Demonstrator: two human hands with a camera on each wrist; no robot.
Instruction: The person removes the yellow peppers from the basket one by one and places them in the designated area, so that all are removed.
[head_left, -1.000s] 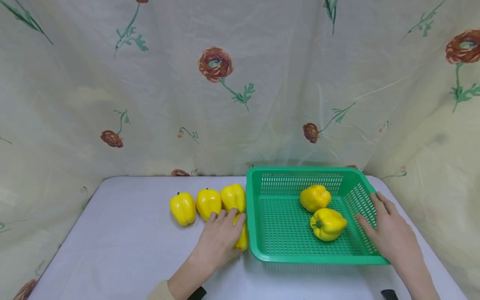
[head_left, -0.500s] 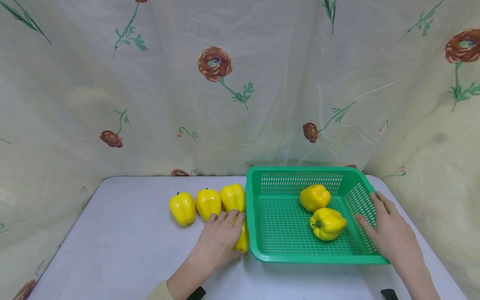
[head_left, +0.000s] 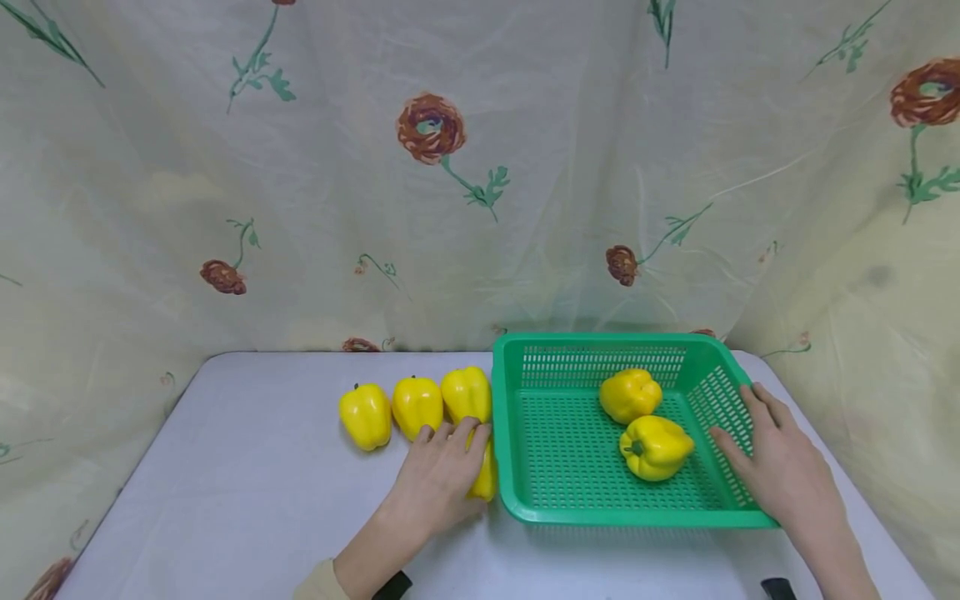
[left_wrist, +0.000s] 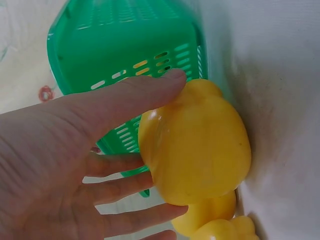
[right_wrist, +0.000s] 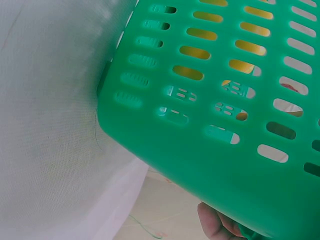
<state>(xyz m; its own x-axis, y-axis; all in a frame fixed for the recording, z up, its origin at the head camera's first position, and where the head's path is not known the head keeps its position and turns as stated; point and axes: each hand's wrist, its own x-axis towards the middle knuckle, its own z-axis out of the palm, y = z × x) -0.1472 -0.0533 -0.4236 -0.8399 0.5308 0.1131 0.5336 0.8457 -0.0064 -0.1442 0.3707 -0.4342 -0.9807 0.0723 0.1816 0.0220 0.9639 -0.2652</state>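
Beside the basket's left wall, my left hand (head_left: 442, 479) holds a yellow bell pepper (head_left: 486, 479). In the left wrist view the thumb lies over the near end of this bell pepper (left_wrist: 200, 145), with fingertips along its other side. My right hand (head_left: 787, 467) grips the right rim of the green plastic basket (head_left: 645, 518), thumb on the inner side. The right wrist view shows the basket's slotted outer wall (right_wrist: 165, 135) and some fingertips (right_wrist: 212, 222) at its rim. Inside the basket lie two yellow bell peppers, one behind (head_left: 630, 396) and one in front (head_left: 656, 450).
Three more yellow bell peppers stand in a row left of the basket: the left one (head_left: 365, 417), the middle one (head_left: 417, 407) and the right one (head_left: 467, 393). A white cloth covers the table (head_left: 247, 483). A flower-patterned curtain (head_left: 540, 250) hangs behind it.
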